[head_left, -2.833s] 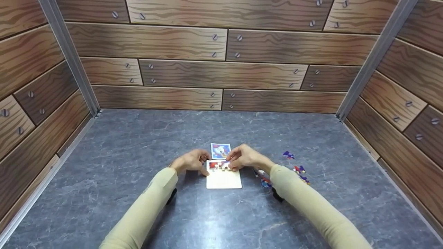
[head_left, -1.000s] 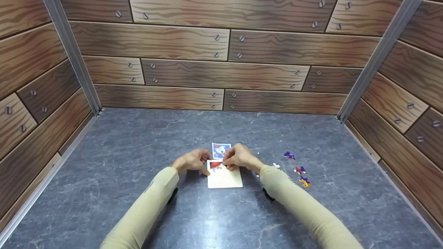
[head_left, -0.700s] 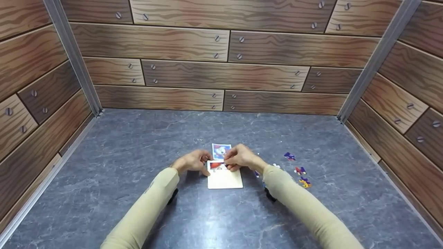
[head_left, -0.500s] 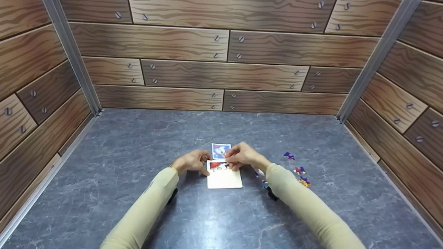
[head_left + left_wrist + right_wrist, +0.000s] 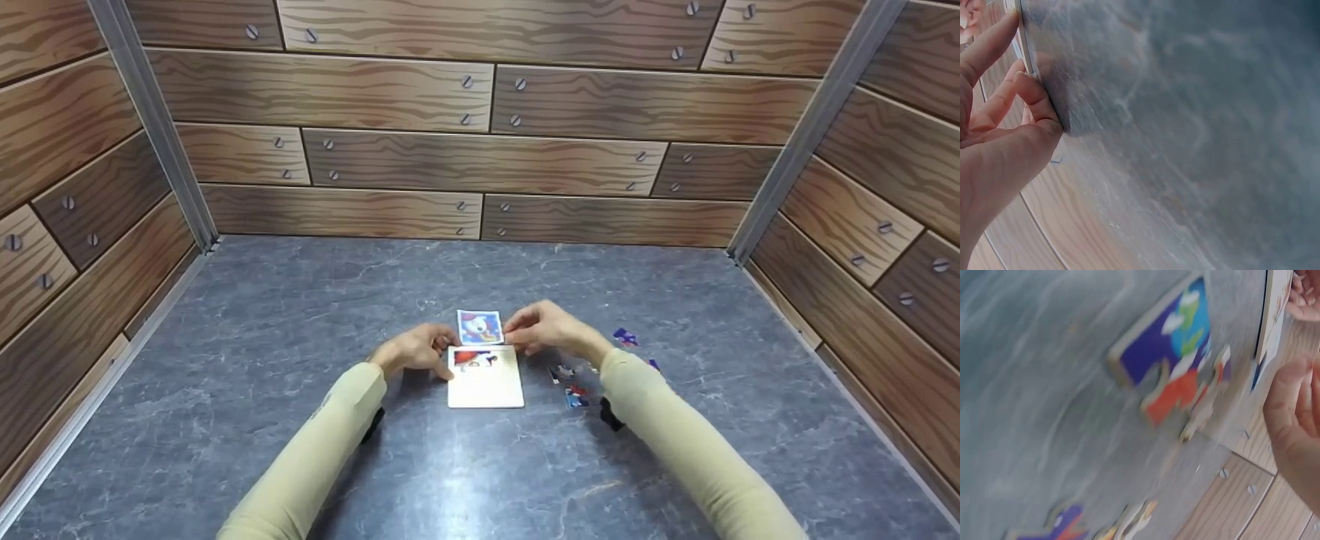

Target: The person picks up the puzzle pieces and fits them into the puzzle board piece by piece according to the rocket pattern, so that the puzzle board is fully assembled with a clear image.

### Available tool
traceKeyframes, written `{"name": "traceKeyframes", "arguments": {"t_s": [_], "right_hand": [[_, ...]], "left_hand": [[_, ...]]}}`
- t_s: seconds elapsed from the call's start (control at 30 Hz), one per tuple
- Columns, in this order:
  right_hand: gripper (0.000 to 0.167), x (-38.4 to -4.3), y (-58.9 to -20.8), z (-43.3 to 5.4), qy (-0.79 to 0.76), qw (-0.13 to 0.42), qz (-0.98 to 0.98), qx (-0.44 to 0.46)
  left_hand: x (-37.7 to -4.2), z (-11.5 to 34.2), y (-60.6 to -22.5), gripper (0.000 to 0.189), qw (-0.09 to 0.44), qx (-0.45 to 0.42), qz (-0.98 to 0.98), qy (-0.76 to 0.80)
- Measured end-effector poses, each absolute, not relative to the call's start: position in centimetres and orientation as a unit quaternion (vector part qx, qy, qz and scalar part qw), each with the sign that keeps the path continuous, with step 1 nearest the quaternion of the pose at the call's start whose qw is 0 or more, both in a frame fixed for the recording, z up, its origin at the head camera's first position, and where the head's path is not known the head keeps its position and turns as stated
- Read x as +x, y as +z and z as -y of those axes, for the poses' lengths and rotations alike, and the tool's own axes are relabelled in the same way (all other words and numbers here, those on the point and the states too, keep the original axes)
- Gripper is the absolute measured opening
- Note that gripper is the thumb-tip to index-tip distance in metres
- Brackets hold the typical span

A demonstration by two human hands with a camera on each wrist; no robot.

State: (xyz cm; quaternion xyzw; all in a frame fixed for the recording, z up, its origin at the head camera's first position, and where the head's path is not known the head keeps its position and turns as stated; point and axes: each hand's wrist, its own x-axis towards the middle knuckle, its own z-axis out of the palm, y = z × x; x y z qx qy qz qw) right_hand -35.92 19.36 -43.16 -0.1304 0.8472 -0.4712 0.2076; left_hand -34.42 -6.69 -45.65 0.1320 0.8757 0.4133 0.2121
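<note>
Puzzle board, one, cream, flat on the table; head view, just below centre. Fitted pieces, red and white showing, along its upper part from 11 to about 12 o'clock; lower part bare. Picture card, one, blue bordered, with a white-faced figure, just beside the board at 12 o'clock. Left hand, at the board's 10 o'clock, half curled, thumb on the left edge and bent fingers at the upper corner, holding that corner. Right hand, at 1 to 2 o'clock, fingers bent with the tips close together by the card's lower right corner; whether anything is pinched there cannot be told. Loose pieces, several, multicoloured, scattered around 3 o'clock, some near the right sleeve. Plank-patterned wall, at 12 o'clock behind. Left wrist view: left hand at 9 o'clock, thumb extended against the board's edge at 11 o'clock, other fingers bent below it; table filling most of the remainder. Right wrist view: one blue, purple and orange-red piece at 1 o'clock, blurred; others at 3 and 6 to 7 o'clock; right hand at 3 o'clock, fingertips cut off by the frame; board edge-on at 2 o'clock.
</note>
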Motion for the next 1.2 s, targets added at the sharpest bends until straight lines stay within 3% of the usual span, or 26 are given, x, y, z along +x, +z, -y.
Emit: {"name": "traceKeyframes", "arguments": {"t_s": [0.27,0.77,1.2], "right_hand": [[0.028,-36.3,-42.5,-22.0,-0.471,0.212,-0.838,-0.175],[0.043,-37.3,-42.4,-26.0,-0.455,0.221,-0.842,-0.188],[0.048,-38.3,-41.8,-30.9,-0.439,0.183,-0.861,-0.18]], "left_hand": [[-34.3,6.7,-45.4,0.043,0.201,0.151,-0.87,0.424],[-34.2,6.7,-45.3,0.043,0.208,0.133,-0.869,0.428],[-34.3,6.7,-45.5,0.041,0.206,0.144,-0.872,0.419]]}}
